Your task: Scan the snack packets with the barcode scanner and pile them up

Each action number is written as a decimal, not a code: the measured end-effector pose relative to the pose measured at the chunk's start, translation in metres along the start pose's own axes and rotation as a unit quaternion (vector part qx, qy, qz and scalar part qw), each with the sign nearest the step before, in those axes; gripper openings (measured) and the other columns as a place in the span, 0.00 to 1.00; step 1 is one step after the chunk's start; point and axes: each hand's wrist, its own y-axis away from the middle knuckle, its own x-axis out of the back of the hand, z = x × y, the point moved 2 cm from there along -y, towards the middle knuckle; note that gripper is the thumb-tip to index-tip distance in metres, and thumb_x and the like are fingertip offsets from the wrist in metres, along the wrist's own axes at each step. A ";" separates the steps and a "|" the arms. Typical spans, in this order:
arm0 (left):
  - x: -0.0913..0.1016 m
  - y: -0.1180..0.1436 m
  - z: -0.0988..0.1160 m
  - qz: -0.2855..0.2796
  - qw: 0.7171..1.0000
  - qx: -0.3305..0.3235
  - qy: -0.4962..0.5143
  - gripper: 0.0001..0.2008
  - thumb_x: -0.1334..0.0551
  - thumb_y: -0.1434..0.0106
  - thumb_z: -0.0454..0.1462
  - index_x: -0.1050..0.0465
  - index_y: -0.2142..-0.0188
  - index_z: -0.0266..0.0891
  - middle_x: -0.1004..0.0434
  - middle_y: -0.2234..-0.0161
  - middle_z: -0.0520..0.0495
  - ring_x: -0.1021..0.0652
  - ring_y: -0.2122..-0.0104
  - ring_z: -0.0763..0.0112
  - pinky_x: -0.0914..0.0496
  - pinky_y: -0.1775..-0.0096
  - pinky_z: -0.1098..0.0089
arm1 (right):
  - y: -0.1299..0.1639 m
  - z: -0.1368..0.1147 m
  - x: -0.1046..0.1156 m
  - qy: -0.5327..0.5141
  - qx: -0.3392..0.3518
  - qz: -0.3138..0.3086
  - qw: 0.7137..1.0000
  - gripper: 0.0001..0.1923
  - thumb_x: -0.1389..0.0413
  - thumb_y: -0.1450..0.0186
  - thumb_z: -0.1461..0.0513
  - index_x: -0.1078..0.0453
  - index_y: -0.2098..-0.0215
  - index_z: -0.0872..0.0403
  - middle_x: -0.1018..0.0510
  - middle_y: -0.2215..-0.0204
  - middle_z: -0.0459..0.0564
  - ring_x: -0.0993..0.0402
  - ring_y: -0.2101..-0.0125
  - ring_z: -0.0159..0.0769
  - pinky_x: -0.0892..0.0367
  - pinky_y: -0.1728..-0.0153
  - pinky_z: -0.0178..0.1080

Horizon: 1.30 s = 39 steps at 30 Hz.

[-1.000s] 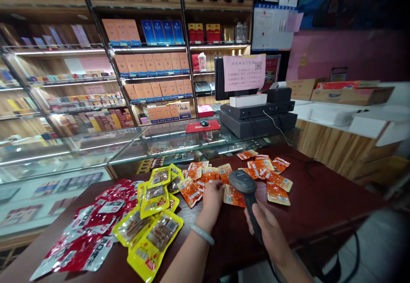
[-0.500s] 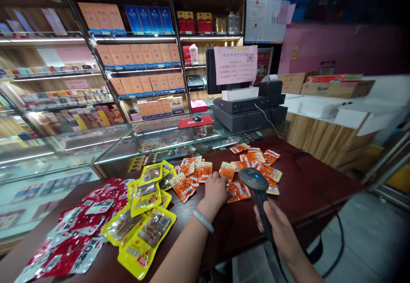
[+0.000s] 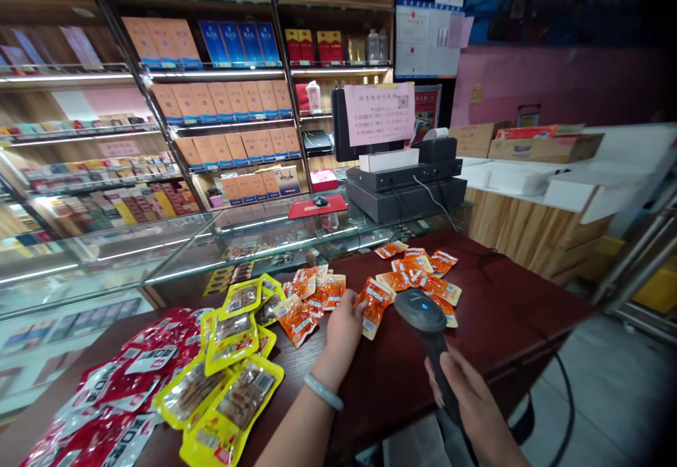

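My left hand (image 3: 343, 326) holds an orange snack packet (image 3: 373, 305), lifted just off the dark red table (image 3: 508, 312). My right hand (image 3: 470, 400) grips the handle of a black barcode scanner (image 3: 422, 312), whose head sits right next to that packet. Several more orange packets (image 3: 420, 273) lie scattered behind the scanner and others (image 3: 309, 294) to the left of my hand. A pale bracelet (image 3: 324, 391) is on my left wrist.
Yellow packets (image 3: 233, 375) and red packets (image 3: 111, 396) lie on the table's left part. A glass display counter (image 3: 211, 241) runs behind, with a black till and screen (image 3: 402, 178) on it. Shelves of boxes (image 3: 227, 100) fill the back wall. The scanner cable (image 3: 550, 375) trails right.
My left hand has picked one orange packet up from the pile and brought it in front of the scanner head. The view has shifted a little to the right.
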 end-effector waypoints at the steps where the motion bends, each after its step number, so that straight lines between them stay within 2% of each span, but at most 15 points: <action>1: 0.002 0.000 -0.001 0.008 1.000 -0.003 0.012 0.05 0.44 0.34 0.40 0.35 0.63 0.42 0.25 0.68 0.52 0.26 0.69 0.71 0.39 0.68 0.74 | 0.002 -0.001 -0.002 -0.007 -0.003 0.005 1.000 0.23 0.37 0.40 0.45 0.27 0.56 0.51 0.24 0.77 0.42 0.32 0.77 0.30 0.36 0.76 0.30; 3: 0.006 -0.001 -0.001 0.031 0.999 -0.007 0.033 0.06 0.46 0.33 0.40 0.35 0.64 0.42 0.27 0.70 0.52 0.27 0.71 0.71 0.39 0.68 0.73 | 0.008 -0.001 -0.006 -0.019 -0.018 0.026 0.999 0.26 0.34 0.44 0.44 0.25 0.55 0.51 0.21 0.75 0.44 0.28 0.75 0.32 0.33 0.75 0.31; 6: 0.012 -0.002 -0.004 0.073 0.995 -0.006 0.066 0.09 0.50 0.31 0.40 0.35 0.65 0.41 0.28 0.71 0.51 0.27 0.71 0.70 0.38 0.68 0.72 | 0.016 0.000 -0.013 -0.015 -0.050 0.056 0.997 0.30 0.32 0.49 0.42 0.23 0.54 0.49 0.16 0.64 0.50 0.20 0.65 0.41 0.27 0.66 0.37; 8: 0.015 -0.004 -0.006 0.093 0.993 -0.005 0.069 0.10 0.51 0.30 0.40 0.35 0.66 0.41 0.28 0.71 0.50 0.27 0.70 0.69 0.38 0.67 0.71 | 0.020 0.001 -0.018 0.000 -0.054 0.056 0.997 0.31 0.31 0.52 0.41 0.21 0.56 0.49 0.16 0.56 0.53 0.20 0.58 0.47 0.25 0.61 0.41; 11: 0.016 -0.004 -0.007 0.103 0.994 -0.006 0.038 0.12 0.52 0.30 0.40 0.35 0.66 0.40 0.27 0.70 0.48 0.27 0.69 0.69 0.37 0.67 0.71 | 0.022 0.002 -0.024 0.023 -0.039 0.048 0.998 0.32 0.31 0.54 0.41 0.20 0.58 0.49 0.18 0.50 0.55 0.24 0.49 0.53 0.26 0.54 0.43; 14: 0.013 -0.005 0.000 0.079 0.996 -0.016 -0.029 0.11 0.51 0.29 0.40 0.33 0.64 0.40 0.25 0.69 0.47 0.25 0.67 0.67 0.36 0.65 0.70 | 0.019 0.005 -0.023 0.012 -0.051 0.050 0.997 0.34 0.32 0.55 0.39 0.20 0.56 0.48 0.19 0.48 0.54 0.25 0.47 0.53 0.27 0.51 0.45; 16: 0.010 -0.006 0.011 0.060 0.991 -0.043 -0.113 0.10 0.49 0.30 0.39 0.32 0.63 0.40 0.24 0.66 0.46 0.24 0.64 0.65 0.35 0.61 0.68 | 0.016 0.007 -0.019 0.003 -0.062 0.054 0.997 0.34 0.33 0.54 0.38 0.20 0.55 0.47 0.20 0.47 0.52 0.26 0.46 0.53 0.28 0.50 0.45; 19: 0.004 -0.009 0.033 0.064 0.964 -0.078 -0.247 0.09 0.47 0.32 0.36 0.29 0.60 0.37 0.23 0.61 0.40 0.24 0.57 0.59 0.34 0.54 0.62 | 0.010 0.009 -0.011 0.007 -0.064 0.059 0.996 0.33 0.33 0.53 0.39 0.20 0.55 0.47 0.20 0.47 0.52 0.25 0.46 0.52 0.28 0.49 0.44; 21: -0.002 -0.014 0.047 0.062 0.949 -0.117 -0.285 0.11 0.46 0.33 0.36 0.28 0.55 0.36 0.23 0.55 0.37 0.26 0.51 0.56 0.36 0.49 0.58 | 0.008 0.010 -0.007 0.004 -0.066 0.066 0.996 0.33 0.32 0.53 0.39 0.20 0.55 0.47 0.18 0.49 0.52 0.23 0.49 0.51 0.27 0.51 0.43; 23: -0.011 -0.019 0.058 0.013 0.940 -0.188 -0.284 0.17 0.46 0.33 0.39 0.31 0.46 0.41 0.28 0.44 0.39 0.31 0.43 0.56 0.39 0.42 0.55 | 0.006 0.010 -0.003 0.000 -0.065 0.072 0.995 0.34 0.32 0.53 0.40 0.21 0.54 0.49 0.17 0.51 0.53 0.22 0.51 0.51 0.25 0.55 0.42; 25: -0.022 -0.024 0.063 -0.079 0.923 -0.248 -0.284 0.22 0.47 0.31 0.42 0.36 0.39 0.49 0.36 0.36 0.44 0.37 0.37 0.57 0.45 0.37 0.52 | 0.005 0.009 -0.001 -0.003 -0.060 0.074 0.995 0.35 0.32 0.53 0.40 0.21 0.54 0.50 0.16 0.53 0.54 0.20 0.53 0.51 0.24 0.58 0.40; 28: -0.032 -0.025 0.055 -0.197 0.891 -0.263 -0.313 0.24 0.50 0.30 0.43 0.41 0.35 0.51 0.41 0.33 0.46 0.41 0.34 0.58 0.50 0.35 0.47 | 0.004 0.007 0.002 -0.020 -0.062 0.082 0.995 0.35 0.31 0.53 0.40 0.22 0.55 0.52 0.16 0.57 0.54 0.19 0.56 0.48 0.24 0.61 0.38; 31: -0.021 -0.016 0.036 -0.201 0.891 -0.245 -0.324 0.25 0.50 0.30 0.43 0.41 0.35 0.48 0.42 0.33 0.44 0.41 0.33 0.59 0.49 0.35 0.49 | 0.003 0.004 0.000 -0.032 -0.070 0.085 0.993 0.35 0.31 0.54 0.40 0.23 0.55 0.52 0.17 0.55 0.54 0.18 0.59 0.45 0.25 0.60 0.37; 36: 0.026 -0.003 0.002 -0.148 0.906 -0.144 -0.369 0.23 0.44 0.33 0.41 0.33 0.39 0.46 0.37 0.36 0.39 0.37 0.35 0.52 0.49 0.36 0.46 | 0.003 -0.007 -0.012 -0.017 -0.056 0.062 0.996 0.33 0.31 0.54 0.40 0.20 0.57 0.50 0.17 0.54 0.54 0.20 0.56 0.47 0.25 0.59 0.39; 39: 0.036 -0.012 0.002 -0.120 0.913 -0.128 -0.368 0.22 0.40 0.36 0.41 0.30 0.42 0.42 0.33 0.38 0.36 0.36 0.37 0.50 0.47 0.36 0.48 | 0.002 -0.011 -0.015 -0.006 -0.069 0.049 0.996 0.34 0.32 0.55 0.39 0.20 0.57 0.49 0.16 0.59 0.54 0.20 0.58 0.48 0.25 0.61 0.40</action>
